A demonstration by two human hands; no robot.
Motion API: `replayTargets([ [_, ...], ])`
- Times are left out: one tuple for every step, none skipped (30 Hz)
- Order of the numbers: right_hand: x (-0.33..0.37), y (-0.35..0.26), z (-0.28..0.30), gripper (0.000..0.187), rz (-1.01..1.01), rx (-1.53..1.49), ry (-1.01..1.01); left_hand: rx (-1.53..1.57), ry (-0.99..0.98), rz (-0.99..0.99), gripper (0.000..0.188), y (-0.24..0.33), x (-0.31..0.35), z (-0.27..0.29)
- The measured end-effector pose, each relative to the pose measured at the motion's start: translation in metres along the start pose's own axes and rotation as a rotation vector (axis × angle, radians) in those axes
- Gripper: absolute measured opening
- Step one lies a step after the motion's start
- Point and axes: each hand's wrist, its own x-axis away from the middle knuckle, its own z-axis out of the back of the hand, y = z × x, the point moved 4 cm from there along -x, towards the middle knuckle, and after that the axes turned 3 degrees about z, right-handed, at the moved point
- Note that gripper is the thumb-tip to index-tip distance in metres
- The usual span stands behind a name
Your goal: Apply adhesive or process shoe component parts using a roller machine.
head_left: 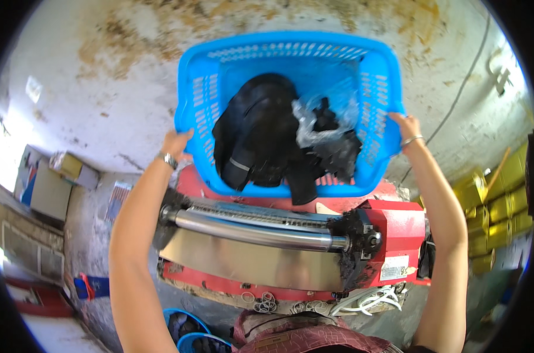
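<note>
A blue plastic basket [290, 40] with slotted sides is tilted so that its inside faces me. My left hand [177, 144] is closed on its left side, and my right hand [406, 126] grips the right side. Inside lie black sheet-like pieces [258, 126], some curved or folded, beside a clear plastic bag [320, 132] with black bits in it. One black piece [302, 179] hangs over the near rim. Part of my fingers is hidden behind the basket walls.
Below the basket stands a red machine [399, 235] with a shiny metal roller [252, 229] and a pale metal tray [249, 262]. White cord loops [370, 300] lie at its front. Blue tubs [202, 341] sit lower left. Yellow containers [487, 217] are stacked at right. A stained wall [120, 59] rises behind.
</note>
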Motion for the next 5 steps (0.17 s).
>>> replayTargets([
  [-0.002, -0.021, 0.005, 0.028, 0.039, 0.050, 0.015, -0.015, 0.013, -0.074, 0.046, 0.020, 0.009, 0.012],
  [-0.006, -0.042, 0.009, 0.029, 0.151, 0.006, -0.031, 0.042, -0.024, -0.143, 0.052, 0.045, 0.023, 0.023],
  [-0.017, -0.063, 0.015, 0.031, 0.264, 0.050, -0.084, -0.017, 0.003, -0.264, 0.040, 0.062, 0.028, 0.043],
  [-0.034, -0.080, 0.027, 0.036, 0.296, 0.100, -0.153, -0.287, 0.140, -0.369, 0.040, 0.092, 0.050, 0.057],
  [-0.032, -0.101, 0.021, 0.036, 0.286, 0.102, -0.246, -0.481, 0.275, -0.479, 0.043, 0.112, 0.063, 0.084],
])
